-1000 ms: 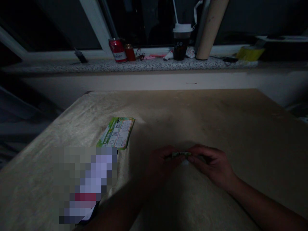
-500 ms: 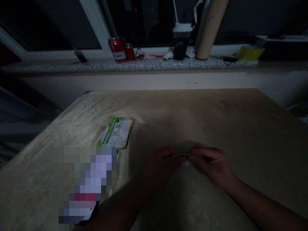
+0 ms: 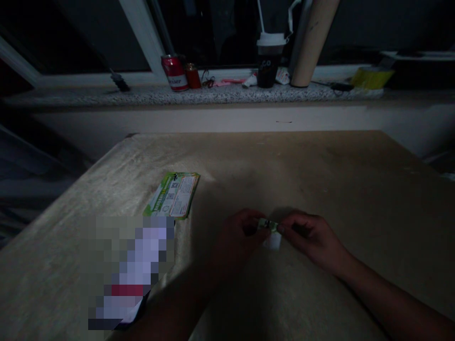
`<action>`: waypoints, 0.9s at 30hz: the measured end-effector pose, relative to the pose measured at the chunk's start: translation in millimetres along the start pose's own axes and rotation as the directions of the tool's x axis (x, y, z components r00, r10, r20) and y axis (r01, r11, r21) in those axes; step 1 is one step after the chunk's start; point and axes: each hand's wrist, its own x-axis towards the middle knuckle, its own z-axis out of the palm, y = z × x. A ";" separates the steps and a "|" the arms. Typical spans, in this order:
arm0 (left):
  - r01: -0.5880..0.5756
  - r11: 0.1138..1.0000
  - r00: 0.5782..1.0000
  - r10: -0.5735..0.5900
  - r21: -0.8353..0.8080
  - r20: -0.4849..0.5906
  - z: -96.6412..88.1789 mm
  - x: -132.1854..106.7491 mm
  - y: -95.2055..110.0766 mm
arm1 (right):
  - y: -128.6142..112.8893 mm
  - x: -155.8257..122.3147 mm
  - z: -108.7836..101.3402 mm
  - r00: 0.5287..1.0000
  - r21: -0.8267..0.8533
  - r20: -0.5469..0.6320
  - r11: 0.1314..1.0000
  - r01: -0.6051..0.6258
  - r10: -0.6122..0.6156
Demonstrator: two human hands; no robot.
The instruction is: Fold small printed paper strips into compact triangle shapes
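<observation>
Between my two hands is a small green printed packet (image 3: 267, 224), with a dark mark on its face and a whitish, see-through part (image 3: 273, 240) hanging below it. My left hand (image 3: 239, 232) is closed on its left end, thumb and fingers pinching. The right end is pinched between the thumb and fingertips of my right hand (image 3: 313, 234). Both hands are just above the table (image 3: 320, 175), over its near middle. Poor light hides the finer detail of the fingers and of the packet.
Left of my hands lies a green and white printed card or pack (image 3: 174, 194). Nearer me is a pixelated long object (image 3: 138, 260). On the stone windowsill (image 3: 220, 96) stand a red can (image 3: 175, 73), a lidded black cup (image 3: 268, 64) and a cardboard tube (image 3: 314, 42).
The packet has tilted so its green face shows, and more of the whitish part is visible below it. Both hands keep their pinch and have barely shifted.
</observation>
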 end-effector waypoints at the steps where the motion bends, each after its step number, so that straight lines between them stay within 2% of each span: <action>1: 0.006 1.000 1.000 -0.006 -0.011 -0.010 -1.2 0.4 0.3 | 0.3 0.2 -0.8 1.000 -0.007 -0.002 1.000 0.001 -0.001; 13: 0.090 0.980 0.996 -0.084 -0.179 0.039 -8.1 7.5 -2.7 | -4.6 2.2 -2.0 0.991 0.227 -0.039 0.967 -0.117 0.129; 17: 0.112 0.992 0.988 -0.105 -0.056 0.110 -6.2 4.6 3.3 | -3.3 2.6 -2.8 0.984 0.343 -0.051 0.928 -0.143 0.171; 19: 0.113 0.994 0.989 -0.113 0.003 0.095 -5.4 3.2 6.4 | -2.3 2.4 -3.1 0.983 0.374 -0.051 0.916 -0.145 0.177; 22: 0.095 0.995 0.993 -0.096 0.018 0.073 -5.9 2.6 8.2 | -1.0 2.2 -3.3 0.980 0.405 -0.031 0.899 -0.166 0.195; 27: 0.070 0.997 0.991 -0.072 0.021 0.110 -10.1 5.7 4.0 | 0.8 2.5 -3.2 0.977 0.438 0.006 0.877 -0.196 0.214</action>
